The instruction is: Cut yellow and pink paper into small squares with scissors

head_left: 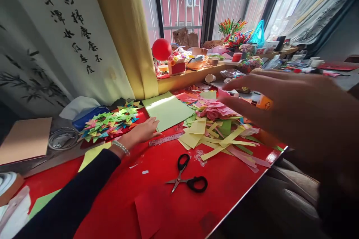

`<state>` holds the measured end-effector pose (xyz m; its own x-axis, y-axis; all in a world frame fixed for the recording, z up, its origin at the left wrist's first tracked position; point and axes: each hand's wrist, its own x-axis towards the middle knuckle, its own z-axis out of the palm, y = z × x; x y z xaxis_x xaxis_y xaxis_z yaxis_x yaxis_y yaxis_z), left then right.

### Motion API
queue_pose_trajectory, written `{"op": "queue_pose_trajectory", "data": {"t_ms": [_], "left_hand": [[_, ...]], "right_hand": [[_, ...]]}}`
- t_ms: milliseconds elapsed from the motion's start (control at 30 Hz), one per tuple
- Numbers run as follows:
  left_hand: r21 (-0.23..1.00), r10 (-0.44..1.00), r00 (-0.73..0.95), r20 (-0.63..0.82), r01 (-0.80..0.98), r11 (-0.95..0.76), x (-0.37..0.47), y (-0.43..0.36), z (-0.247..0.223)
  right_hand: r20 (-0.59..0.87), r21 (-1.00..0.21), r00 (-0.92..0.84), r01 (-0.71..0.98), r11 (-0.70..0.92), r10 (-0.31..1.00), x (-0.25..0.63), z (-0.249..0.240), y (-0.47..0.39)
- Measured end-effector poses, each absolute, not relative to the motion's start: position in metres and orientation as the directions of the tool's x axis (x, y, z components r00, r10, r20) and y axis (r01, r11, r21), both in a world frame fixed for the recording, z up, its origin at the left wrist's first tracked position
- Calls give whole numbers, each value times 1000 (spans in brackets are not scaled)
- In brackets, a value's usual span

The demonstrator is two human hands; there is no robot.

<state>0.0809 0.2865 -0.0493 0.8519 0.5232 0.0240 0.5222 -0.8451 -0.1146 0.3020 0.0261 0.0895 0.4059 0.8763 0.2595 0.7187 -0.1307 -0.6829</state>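
Observation:
My left hand lies flat with its fingers spread, the fingertips on the near left edge of a pale green sheet stack. Raised close to the camera, my right hand is blurred; its thumb and forefinger pinch what looks like a small pink paper piece. Behind and below these fingertips sit crumpled pink papers and yellow paper strips. Black-handled scissors rest open on the red table. A patterned ruler strip lies beside my left hand.
Colourful folded paper pieces are heaped at the left, near a coiled cable and a brown box. A red balloon and flowers stand by the window. The table's right edge runs diagonally past a chair.

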Motion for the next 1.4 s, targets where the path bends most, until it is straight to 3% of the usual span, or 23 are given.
{"op": "queue_pose_trajectory", "data": {"t_ms": [67,100,200,367,600,767,933,1133,1400], "left_hand": [[-100,530,847,32,530,-842,77,289,-60],[-95,531,847,37,532,-841,77,289,-63],[-84,539,842,38,540,-838,83,289,-64],[-84,569,822,-10,567,-820,89,293,-59],[7,617,787,5,617,-787,95,311,-55],[116,640,768,27,634,-765,92,316,-52],[177,664,741,102,643,-745,89,310,-58],[235,629,774,75,599,-765,89,308,-73],[236,611,787,87,580,-780,89,318,-65]], "right_hand": [[349,-370,-15,916,152,937,286,111,78],[294,-264,-206,921,286,933,281,113,103],[-26,-256,-366,902,348,930,272,94,168],[-152,-262,-367,910,320,918,269,30,232],[-187,-173,-341,935,311,921,269,-20,264],[-185,-172,-321,941,291,929,277,-33,274],[-173,-252,-334,924,286,927,290,-40,279],[-178,-345,-342,900,267,923,298,-41,279],[-190,-313,-386,895,317,903,291,-35,277]]}}
